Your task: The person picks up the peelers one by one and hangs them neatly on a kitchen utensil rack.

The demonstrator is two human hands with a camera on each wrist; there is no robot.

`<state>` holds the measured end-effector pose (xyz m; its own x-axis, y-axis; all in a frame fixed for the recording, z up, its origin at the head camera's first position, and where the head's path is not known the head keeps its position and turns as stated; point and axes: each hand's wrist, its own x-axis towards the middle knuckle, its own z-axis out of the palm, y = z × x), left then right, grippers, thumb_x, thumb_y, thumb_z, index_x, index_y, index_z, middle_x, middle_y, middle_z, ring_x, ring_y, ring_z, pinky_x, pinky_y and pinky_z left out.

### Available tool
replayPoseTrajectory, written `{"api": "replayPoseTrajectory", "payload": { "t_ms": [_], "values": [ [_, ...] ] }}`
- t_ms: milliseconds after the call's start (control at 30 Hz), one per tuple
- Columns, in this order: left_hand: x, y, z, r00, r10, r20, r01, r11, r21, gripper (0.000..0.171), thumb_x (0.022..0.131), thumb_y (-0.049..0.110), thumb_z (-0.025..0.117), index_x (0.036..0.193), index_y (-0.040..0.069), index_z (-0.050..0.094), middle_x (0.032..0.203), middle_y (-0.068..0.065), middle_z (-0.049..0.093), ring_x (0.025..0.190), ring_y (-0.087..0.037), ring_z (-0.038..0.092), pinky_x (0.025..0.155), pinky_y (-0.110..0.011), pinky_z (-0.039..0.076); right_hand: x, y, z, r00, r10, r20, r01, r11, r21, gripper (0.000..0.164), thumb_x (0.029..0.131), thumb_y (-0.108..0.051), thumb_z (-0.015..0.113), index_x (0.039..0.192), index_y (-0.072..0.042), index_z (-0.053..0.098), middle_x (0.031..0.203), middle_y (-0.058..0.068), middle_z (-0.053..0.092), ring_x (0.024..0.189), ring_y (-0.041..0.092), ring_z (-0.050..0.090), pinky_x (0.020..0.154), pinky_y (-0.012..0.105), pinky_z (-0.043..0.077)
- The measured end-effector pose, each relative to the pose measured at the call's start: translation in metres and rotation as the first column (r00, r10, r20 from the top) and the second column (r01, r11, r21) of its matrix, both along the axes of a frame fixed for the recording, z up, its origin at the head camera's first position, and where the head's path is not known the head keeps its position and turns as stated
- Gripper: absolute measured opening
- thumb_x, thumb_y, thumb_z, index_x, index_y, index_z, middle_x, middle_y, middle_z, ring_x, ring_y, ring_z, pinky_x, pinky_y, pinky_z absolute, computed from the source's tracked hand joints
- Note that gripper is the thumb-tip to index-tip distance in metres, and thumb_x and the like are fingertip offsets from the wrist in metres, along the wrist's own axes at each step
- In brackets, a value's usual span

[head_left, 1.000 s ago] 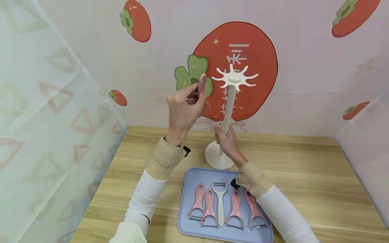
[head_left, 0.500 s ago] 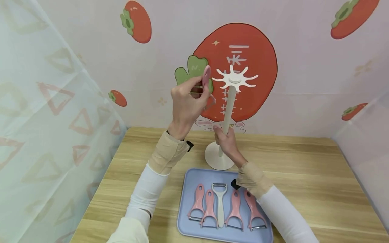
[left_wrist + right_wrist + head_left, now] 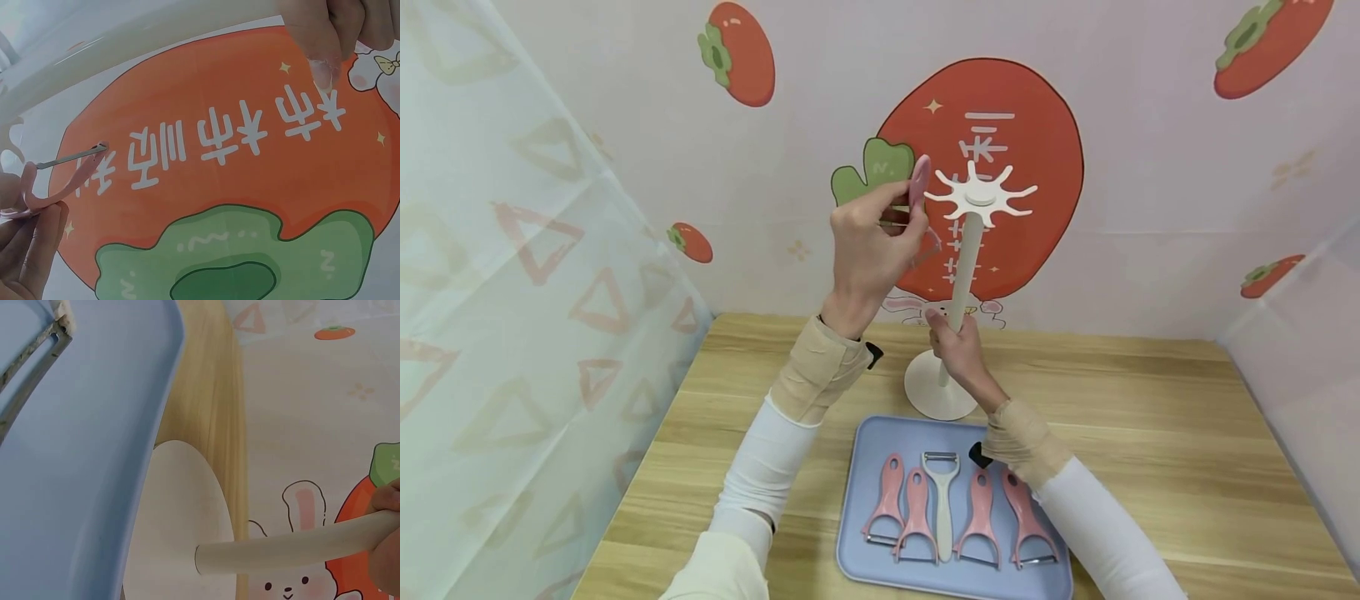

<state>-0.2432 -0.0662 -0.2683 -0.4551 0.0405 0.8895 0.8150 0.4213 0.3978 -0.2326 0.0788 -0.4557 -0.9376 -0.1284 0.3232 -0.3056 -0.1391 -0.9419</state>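
Beside the hooked top of a white stand (image 3: pixel 967 271), my left hand (image 3: pixel 872 254) pinches a pink peeler (image 3: pixel 919 181) by its handle, with the handle's end pointing up. The peeler's tip is close to the stand's left hooks and looks apart from them. In the left wrist view, the peeler's metal blade (image 3: pixel 72 156) and forked pink head show beyond the fingers. My right hand (image 3: pixel 958 346) grips the stand's pole low down, above its round base (image 3: pixel 181 506). No peeler hangs on the visible hooks (image 3: pixel 981 196).
A blue tray (image 3: pixel 868 433) in front of the stand holds several pink peelers (image 3: pixel 890 492) and one white peeler (image 3: pixel 943 500). My right forearm passes over the tray's right corner. Behind the wooden table (image 3: pixel 1150 433) rises a wall sheet printed with persimmons.
My left hand has moved right and slightly up with the pink peeler, closer to the stand's hooks. The right hand stays on the pole.
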Motion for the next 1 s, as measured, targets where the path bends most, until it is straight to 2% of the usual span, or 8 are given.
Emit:
{"api": "replayPoseTrajectory", "payload": {
  "t_ms": [233,500,767,1000],
  "values": [
    [0.0,0.004,0.0,1.0,0.0,-0.002,0.0,1.0,-0.008,0.018,0.089,0.001,0.071,0.104,-0.008,0.076,0.092,-0.018,0.078,0.073,-0.025,0.077,0.065,-0.03,0.062,0.0,0.0,-0.001,1.0,-0.004,-0.003,0.004,1.0,0.0,0.055,0.104,-0.027,0.057,0.056,-0.007,0.041,0.047,-0.006,0.035,0.04,0.008,0.03,0.04,0.024,0.023],
    [0.003,0.008,0.003,1.0,-0.021,0.0,0.021,1.0,-0.001,0.019,0.091,0.005,0.07,0.105,-0.005,0.079,0.09,-0.013,0.079,0.075,-0.02,0.078,0.068,-0.025,0.061,0.001,0.0,0.0,1.0,-0.012,0.002,0.012,1.0,-0.008,0.054,0.104,-0.028,0.058,0.056,-0.009,0.041,0.048,-0.006,0.034,0.04,0.008,0.03,0.041,0.024,0.023],
    [0.005,0.009,0.001,0.999,-0.039,0.008,0.039,0.999,-0.007,0.022,0.092,0.006,0.07,0.109,-0.004,0.079,0.092,-0.013,0.079,0.077,-0.018,0.078,0.069,-0.024,0.061,0.001,0.0,0.0,1.0,-0.003,0.008,0.003,1.0,-0.009,0.055,0.103,-0.032,0.059,0.057,-0.009,0.042,0.048,-0.006,0.035,0.041,0.008,0.03,0.041,0.024,0.023],
    [0.007,0.011,0.0,1.0,-0.019,-0.004,0.019,1.0,-0.007,0.021,0.092,0.008,0.07,0.108,-0.003,0.079,0.092,-0.012,0.079,0.077,-0.019,0.078,0.068,-0.024,0.061,0.0,0.0,0.0,1.0,-0.003,0.008,0.003,1.0,0.001,0.055,0.104,-0.03,0.058,0.057,-0.008,0.042,0.048,-0.006,0.035,0.041,0.009,0.03,0.04,0.025,0.023]
  ]
}}
